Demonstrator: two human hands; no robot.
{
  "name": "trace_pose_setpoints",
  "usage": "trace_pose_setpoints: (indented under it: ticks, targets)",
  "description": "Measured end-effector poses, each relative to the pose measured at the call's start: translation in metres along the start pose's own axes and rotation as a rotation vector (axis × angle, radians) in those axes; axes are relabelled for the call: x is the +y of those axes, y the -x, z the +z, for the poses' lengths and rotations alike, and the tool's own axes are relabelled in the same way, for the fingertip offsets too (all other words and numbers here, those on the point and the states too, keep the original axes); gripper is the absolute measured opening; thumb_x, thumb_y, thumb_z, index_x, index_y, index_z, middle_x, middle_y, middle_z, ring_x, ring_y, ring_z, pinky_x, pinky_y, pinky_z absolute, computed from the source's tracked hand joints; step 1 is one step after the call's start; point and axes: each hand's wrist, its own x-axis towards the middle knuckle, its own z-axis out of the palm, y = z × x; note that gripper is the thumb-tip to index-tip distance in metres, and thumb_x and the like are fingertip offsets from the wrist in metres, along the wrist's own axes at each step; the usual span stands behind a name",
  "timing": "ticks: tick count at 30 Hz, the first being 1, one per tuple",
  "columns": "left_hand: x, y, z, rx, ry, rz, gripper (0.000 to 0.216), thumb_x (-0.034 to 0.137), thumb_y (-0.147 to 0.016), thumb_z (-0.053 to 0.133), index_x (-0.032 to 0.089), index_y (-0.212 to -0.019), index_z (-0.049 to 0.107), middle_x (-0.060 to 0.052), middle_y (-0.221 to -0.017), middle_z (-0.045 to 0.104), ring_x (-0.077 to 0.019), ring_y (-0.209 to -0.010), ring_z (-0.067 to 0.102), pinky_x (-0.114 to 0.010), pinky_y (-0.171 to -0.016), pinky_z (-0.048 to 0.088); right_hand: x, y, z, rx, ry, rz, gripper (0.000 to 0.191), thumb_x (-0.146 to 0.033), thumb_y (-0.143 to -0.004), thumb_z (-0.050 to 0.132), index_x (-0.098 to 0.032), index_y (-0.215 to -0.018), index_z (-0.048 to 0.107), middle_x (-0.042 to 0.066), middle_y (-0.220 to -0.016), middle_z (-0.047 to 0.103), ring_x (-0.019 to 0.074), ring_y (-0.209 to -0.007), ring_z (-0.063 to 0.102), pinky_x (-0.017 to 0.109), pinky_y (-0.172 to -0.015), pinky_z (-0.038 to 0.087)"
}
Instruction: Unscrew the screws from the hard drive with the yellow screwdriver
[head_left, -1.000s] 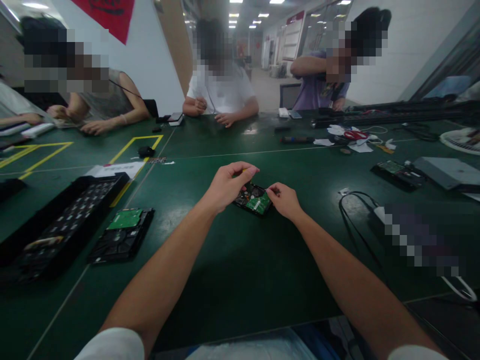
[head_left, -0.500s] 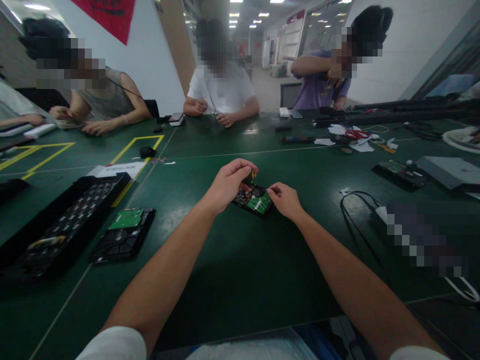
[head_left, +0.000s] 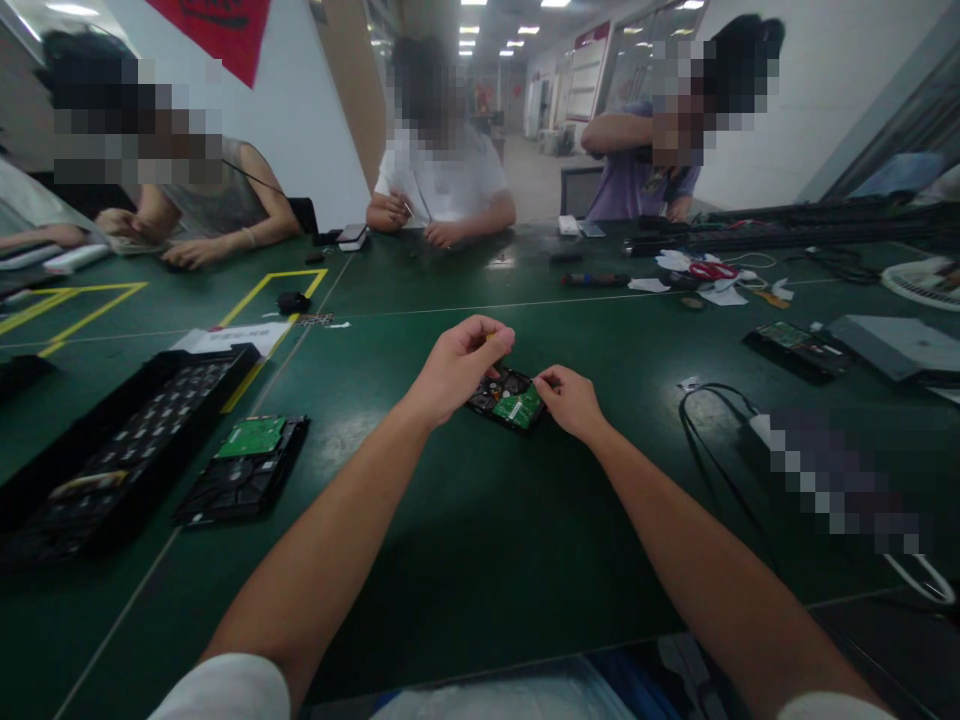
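A hard drive [head_left: 517, 404] lies on the green table in front of me, its green circuit board facing up. Above its far left part, my left hand [head_left: 466, 362] is closed around a small screwdriver [head_left: 491, 339]. Only a bit of the yellow on its handle shows between the fingers, and its tip is hidden. My right hand [head_left: 568, 400] grips the drive's right edge between thumb and fingers. Another hard drive [head_left: 247, 470], also board up, rests to the left of my left forearm.
At the left is a long black tray [head_left: 150, 440]. On the right lie another drive [head_left: 795, 350], a grey metal box [head_left: 892, 345] and a black cable [head_left: 712, 450]. Paper scraps [head_left: 724, 292] and a dark pen-like tool [head_left: 596, 280] are farther back. Several people sit across the table.
My left hand has turned slightly over the drive, its fingers now covering more of the screwdriver. My right hand stays at the drive's edge, and the drive keeps its place.
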Motion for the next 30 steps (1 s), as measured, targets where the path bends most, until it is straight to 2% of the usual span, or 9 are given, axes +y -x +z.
trace_pose_setpoints:
  ticks: [3, 7, 11, 15, 18, 23, 27, 30]
  targets:
    - [-0.0005, 0.0009, -0.0025, -0.016, -0.099, 0.041, 0.027, 0.044, -0.09, 0.073, 0.017, -0.093, 0.073, -0.002, -0.083, 0.064, -0.0124, -0.072, 0.055, -0.024, -0.063, 0.045, 0.0009, -0.0001, 0.0002, 0.001, -0.008, 0.003, 0.021, -0.04, -0.095, 0.061, -0.022, -0.097, 0.072, 0.004, -0.09, 0.073, 0.0185, -0.077, 0.064, 0.03, -0.068, 0.048]
    - [-0.0009, 0.0012, -0.0035, -0.022, -0.12, 0.043, 0.03, 0.045, -0.09, 0.073, 0.018, -0.102, 0.077, -0.005, -0.093, 0.069, -0.0151, -0.08, 0.06, -0.025, -0.065, 0.048, 0.0014, -0.0001, -0.0004, -0.005, 0.002, -0.007, 0.021, -0.04, -0.095, 0.061, -0.022, -0.096, 0.072, 0.005, -0.091, 0.073, 0.0185, -0.077, 0.064, 0.03, -0.069, 0.048]
    - [0.0003, 0.0014, -0.0007, -0.032, -0.001, -0.025, 0.033, 0.04, -0.088, 0.075, 0.017, -0.111, 0.068, -0.007, -0.095, 0.071, -0.0174, -0.084, 0.065, -0.024, -0.059, 0.049, 0.0014, -0.0006, -0.0008, 0.005, 0.036, -0.022, 0.022, -0.04, -0.096, 0.06, -0.022, -0.096, 0.072, 0.004, -0.092, 0.073, 0.0183, -0.078, 0.064, 0.031, -0.07, 0.047]
    - [0.0013, 0.0019, 0.0015, -0.021, 0.148, -0.092, 0.026, 0.037, -0.09, 0.072, 0.019, -0.101, 0.057, -0.01, -0.101, 0.074, -0.0219, -0.096, 0.07, -0.023, -0.059, 0.051, 0.0016, -0.0014, -0.0004, 0.012, 0.055, -0.037, 0.021, -0.04, -0.096, 0.061, -0.022, -0.095, 0.072, 0.004, -0.093, 0.073, 0.0183, -0.08, 0.064, 0.031, -0.072, 0.047]
    - [0.0014, 0.0013, 0.0005, -0.021, 0.136, -0.101, 0.02, 0.036, -0.09, 0.069, 0.018, -0.097, 0.061, -0.01, -0.106, 0.074, -0.0221, -0.099, 0.069, -0.024, -0.061, 0.053, 0.0015, -0.0014, -0.0001, 0.015, 0.044, -0.028, 0.021, -0.039, -0.095, 0.061, -0.022, -0.096, 0.072, 0.004, -0.094, 0.073, 0.0182, -0.08, 0.065, 0.031, -0.072, 0.048]
    - [0.0019, -0.0005, -0.0019, 0.029, 0.016, -0.062, 0.018, 0.031, -0.091, 0.063, 0.017, -0.094, 0.073, -0.008, -0.104, 0.069, -0.0182, -0.091, 0.063, -0.023, -0.059, 0.052, 0.0009, -0.0005, -0.0003, -0.003, 0.022, 0.002, 0.022, -0.041, -0.095, 0.061, -0.022, -0.097, 0.073, 0.005, -0.092, 0.073, 0.0184, -0.078, 0.064, 0.03, -0.069, 0.048]
    - [0.001, -0.0006, -0.0021, -0.005, 0.168, -0.095, 0.018, 0.029, -0.093, 0.06, 0.019, -0.104, 0.07, -0.007, -0.097, 0.068, -0.0189, -0.092, 0.065, -0.024, -0.06, 0.053, 0.0004, -0.0002, -0.0007, 0.0, 0.022, -0.005, 0.021, -0.04, -0.095, 0.061, -0.022, -0.095, 0.072, 0.005, -0.092, 0.073, 0.0182, -0.077, 0.064, 0.03, -0.069, 0.048]
    - [-0.0004, -0.0007, -0.0006, -0.006, 0.237, -0.096, 0.015, 0.03, -0.094, 0.059, 0.019, -0.102, 0.066, -0.007, -0.096, 0.069, -0.0185, -0.092, 0.067, -0.026, -0.067, 0.056, 0.0006, -0.0003, -0.0005, -0.002, 0.012, -0.005, 0.022, -0.04, -0.095, 0.06, -0.022, -0.096, 0.073, 0.005, -0.092, 0.073, 0.0182, -0.077, 0.064, 0.03, -0.069, 0.048]
